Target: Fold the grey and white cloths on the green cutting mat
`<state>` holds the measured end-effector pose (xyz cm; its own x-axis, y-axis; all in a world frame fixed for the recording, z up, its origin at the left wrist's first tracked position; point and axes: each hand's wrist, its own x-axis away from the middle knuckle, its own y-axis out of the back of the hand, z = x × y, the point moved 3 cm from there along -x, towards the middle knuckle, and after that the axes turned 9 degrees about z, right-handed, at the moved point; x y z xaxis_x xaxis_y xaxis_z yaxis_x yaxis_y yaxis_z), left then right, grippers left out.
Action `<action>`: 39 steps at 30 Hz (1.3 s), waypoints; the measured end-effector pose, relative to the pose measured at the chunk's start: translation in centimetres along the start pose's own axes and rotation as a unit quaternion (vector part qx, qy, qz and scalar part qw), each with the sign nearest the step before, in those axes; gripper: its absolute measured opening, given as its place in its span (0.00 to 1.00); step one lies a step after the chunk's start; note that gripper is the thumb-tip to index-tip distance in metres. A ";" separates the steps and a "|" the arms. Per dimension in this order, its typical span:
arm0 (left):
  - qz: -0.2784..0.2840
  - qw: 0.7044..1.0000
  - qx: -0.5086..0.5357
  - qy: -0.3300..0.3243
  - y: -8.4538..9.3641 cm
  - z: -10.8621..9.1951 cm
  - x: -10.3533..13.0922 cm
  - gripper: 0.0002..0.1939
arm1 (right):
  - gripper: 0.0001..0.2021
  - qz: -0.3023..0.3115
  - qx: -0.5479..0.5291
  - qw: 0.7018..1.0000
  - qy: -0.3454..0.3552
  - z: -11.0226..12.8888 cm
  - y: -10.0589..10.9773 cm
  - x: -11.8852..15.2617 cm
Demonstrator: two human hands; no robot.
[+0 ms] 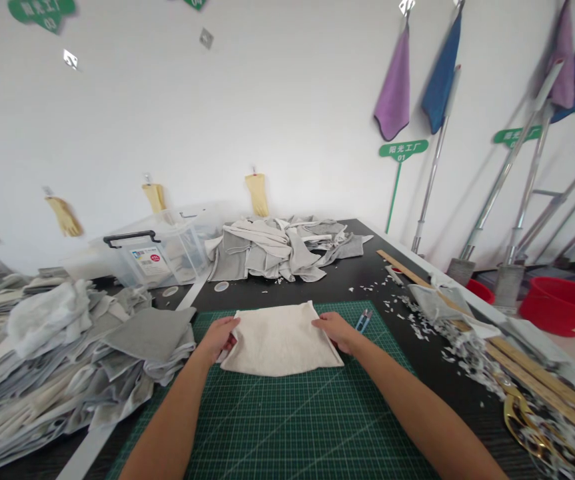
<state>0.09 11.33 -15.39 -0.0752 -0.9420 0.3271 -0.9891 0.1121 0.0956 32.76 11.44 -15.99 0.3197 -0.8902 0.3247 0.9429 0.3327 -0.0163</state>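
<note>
A cream-white rectangular cloth piece [280,340] is spread out above the green cutting mat [292,427]. My left hand [220,338] grips its left edge, fingers partly hidden behind the fabric. At the right edge, my right hand [336,330] pinches the cloth near its upper corner. The cloth hangs between both hands with its lower edge bowed slightly. Just beyond my right hand, a small blue cutter-like tool [364,321] lies on the mat.
Grey cloths [152,333] are heaped at left and more fabric [267,250] lies at the back. A clear box [154,257] stands behind. Gold scissors [522,413], wooden strips [542,380] and scraps lie at right. A red basin [562,303] is beyond the table.
</note>
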 end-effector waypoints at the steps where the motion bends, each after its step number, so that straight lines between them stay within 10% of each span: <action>1: 0.018 1.000 0.003 -0.010 -0.3 -0.1 0.2 0.18 | 0.07 0.011 0.003 1.000 -0.001 -0.1 -0.1 0.0; 11: 0.198 0.978 0.000 -0.070 -1.9 -2.1 2.9 0.34 | 0.09 0.029 0.001 0.999 0.029 0.1 -0.5 0.1; 20: 0.203 0.974 0.035 -0.089 -2.6 -2.3 3.7 0.50 | 0.13 0.015 -0.024 0.998 0.049 0.1 -0.8 0.0; 25: 0.228 0.971 0.068 -0.035 -2.8 -1.2 3.0 0.38 | 0.15 0.015 -0.014 0.998 0.066 -0.1 -0.8 -0.1; 31: 0.123 0.990 0.050 -0.055 -2.1 -0.4 1.4 0.21 | 0.19 0.055 0.016 0.993 0.100 0.7 -1.2 0.9; 39: -0.027 0.985 0.053 -0.160 -0.7 -0.7 0.3 0.26 | 0.18 0.011 0.110 0.971 0.213 1.9 -0.8 1.5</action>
<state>0.88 11.19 -14.71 -0.0406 -0.9991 0.0090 -0.9992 0.0406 0.0004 32.27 10.43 -13.68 0.3932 -0.9146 -0.0940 0.9075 0.3697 0.1992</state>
